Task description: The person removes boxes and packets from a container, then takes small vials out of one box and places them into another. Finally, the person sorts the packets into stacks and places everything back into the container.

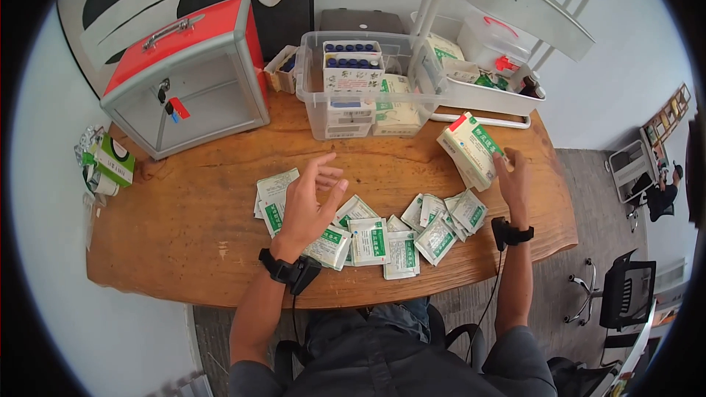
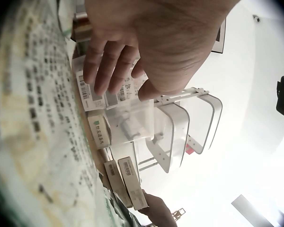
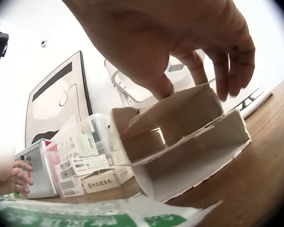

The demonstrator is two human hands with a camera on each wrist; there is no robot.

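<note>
My left hand (image 1: 309, 202) hovers over the left-hand packets, fingers apart and loosely bent, nothing in its grasp. Flat white-and-green sachets (image 1: 368, 241) lie below it in overlapping piles across the table. Another pile of sachets (image 1: 437, 241) sits nearer my right arm. At the table's right, my right hand (image 1: 514, 182) pinches a medicine box (image 1: 471, 148) between thumb and fingers. The right wrist view shows two cartons together, their open ends facing the camera and bare cardboard inside; the thumb and fingertips are at the upper carton (image 3: 180, 111).
A clear plastic bin (image 1: 315, 114) with medicine boxes and blue-capped vials stands at the back. Left of it is a red-and-silver case (image 1: 193, 95) with keys in its lock. A white rack (image 1: 485, 95) holds bottles at the back right. A green box (image 1: 116, 160) sits far left.
</note>
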